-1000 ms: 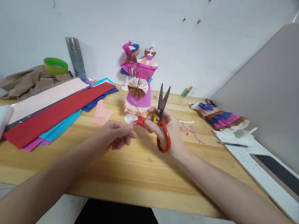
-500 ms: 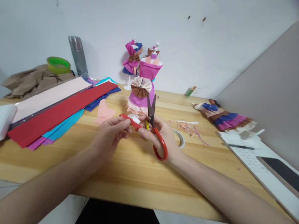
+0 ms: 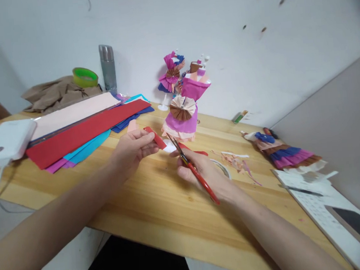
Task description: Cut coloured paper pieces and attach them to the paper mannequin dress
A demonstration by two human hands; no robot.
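Observation:
Between the thumb and fingers of my left hand (image 3: pixel 133 148) is a small folded strip of red paper (image 3: pixel 155 138). My right hand (image 3: pixel 202 168) is wrapped around red-handled scissors (image 3: pixel 201 180). Their dark blades point up and left, close to the strip's right end but apart from it. Another red piece (image 3: pixel 203 153) shows behind my right hand; whether it lies on the table or touches the fingers I cannot tell. Just beyond stands a doll-like form in a magenta paper dress (image 3: pixel 183 123) with a pleated paper fan (image 3: pixel 182 107) at its waist.
Long red paper (image 3: pixel 88 132) and other coloured sheets lie at left, beside a white power bank (image 3: pixel 8 139). Behind are green tape (image 3: pixel 85 77) and a flask (image 3: pixel 107 67). At right are paper scraps (image 3: pixel 237 161), a tape roll (image 3: pixel 224 170), another paper dress (image 3: pixel 285 153) and a tablet (image 3: pixel 358 224).
The scissors have turned from upright to slanting up-left, and my right hand has drawn away from the left. A separate red piece now shows behind it. The view has shifted slightly.

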